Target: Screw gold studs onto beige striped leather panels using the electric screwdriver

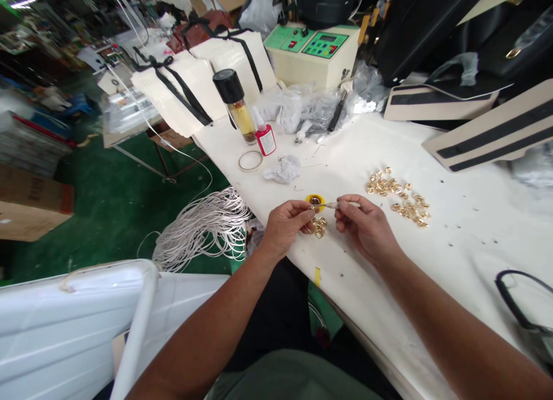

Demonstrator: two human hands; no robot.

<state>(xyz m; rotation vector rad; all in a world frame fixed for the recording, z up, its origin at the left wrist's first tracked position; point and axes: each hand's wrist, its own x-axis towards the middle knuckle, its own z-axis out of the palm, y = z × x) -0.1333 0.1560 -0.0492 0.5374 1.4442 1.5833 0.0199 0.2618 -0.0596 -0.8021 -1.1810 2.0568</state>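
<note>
My left hand [287, 223] pinches a small gold metal fitting [313, 208] between thumb and fingertips. In my right hand [365, 223] is a thin tool with a pale handle [332, 205], held like a pen; its dark slender tip points left and meets the fitting, or comes very close to it. Whether it is a brush or a driver is too small to tell. A round yellow-rimmed container [318, 197] with a dark middle stands just behind the fingertips. Several gold fittings [319, 227] lie beside my left fingers, partly hidden by them.
Two loose piles of gold fittings [410, 209] lie on the white table [462, 216] to the right. Behind are a red bottle [266, 142], a black-capped jar [242, 118], a tape ring [250, 160], crumpled plastic [283, 170] and a control box [311, 49]. White cord [203, 230] heaps on the floor.
</note>
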